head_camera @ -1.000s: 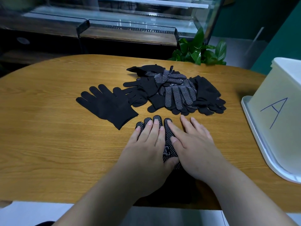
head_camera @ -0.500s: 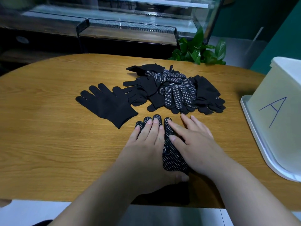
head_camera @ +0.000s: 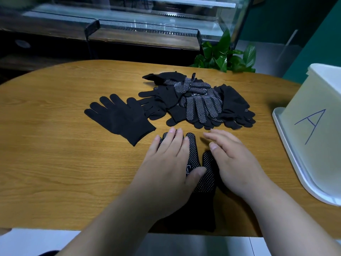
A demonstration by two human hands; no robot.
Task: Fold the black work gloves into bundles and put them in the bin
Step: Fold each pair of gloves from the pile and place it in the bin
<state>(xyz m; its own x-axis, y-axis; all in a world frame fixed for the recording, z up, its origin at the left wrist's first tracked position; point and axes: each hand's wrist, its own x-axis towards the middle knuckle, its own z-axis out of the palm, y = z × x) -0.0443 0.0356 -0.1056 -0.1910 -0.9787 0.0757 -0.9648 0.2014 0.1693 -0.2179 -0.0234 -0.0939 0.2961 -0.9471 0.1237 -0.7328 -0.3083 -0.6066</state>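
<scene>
Wooden counter [head_camera: 55, 172] fills the view, with a plant [head_camera: 223, 56] behind its far edge and a white bin [head_camera: 317, 126] marked A at the right. Near the middle a dotted glove [head_camera: 204, 174] lies flat, dotted side up, cuff toward the near edge. The left hand [head_camera: 169, 163] presses on it with fingers [head_camera: 177, 139] straight and flat. The right hand [head_camera: 234, 163] is at the glove's right side, its fingers straight and released, grasping nothing; whether they touch the cloth I cannot tell. By the look of it, this glove is only being smoothed and no fold is made yet. A plain glove [head_camera: 120, 117] lies flat to the far left of the hands, and a loose pile [head_camera: 199, 102] of gloves sits beyond them, none bundled. The bin's inside is hidden, so any bundles in it cannot be counted. Most of the work looks left to do.
</scene>
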